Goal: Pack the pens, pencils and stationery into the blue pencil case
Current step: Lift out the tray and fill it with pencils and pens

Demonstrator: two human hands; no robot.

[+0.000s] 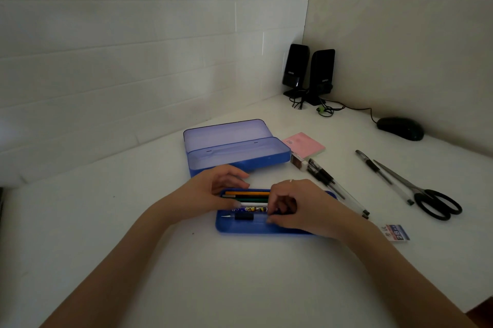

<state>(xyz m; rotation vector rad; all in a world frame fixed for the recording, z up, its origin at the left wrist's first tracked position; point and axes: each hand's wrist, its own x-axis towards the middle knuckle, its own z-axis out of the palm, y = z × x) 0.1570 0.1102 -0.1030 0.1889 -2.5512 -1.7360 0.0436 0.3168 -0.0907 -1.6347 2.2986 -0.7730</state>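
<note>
The blue pencil case (240,159) lies open at the back with nothing visible in it. In front of it a blue tray (240,227) holds an orange pencil (246,193), a green pencil (252,199), a white pen (254,204), a patterned pen (256,209) and a clear pen with a black grip (244,216). My left hand (205,191) grips the tray's left end, fingers over the far rim and thumb on the white pen. My right hand (298,205) covers the tray's right part, fingertips closed on the clear pen.
To the right of the case lie pink sticky notes (304,143), an eraser (297,161), black-grip pens (324,177), a single pen (378,171), black-handled scissors (432,198) and a small packet (396,233). Two speakers (296,68) and a mouse (400,128) stand in the far corner.
</note>
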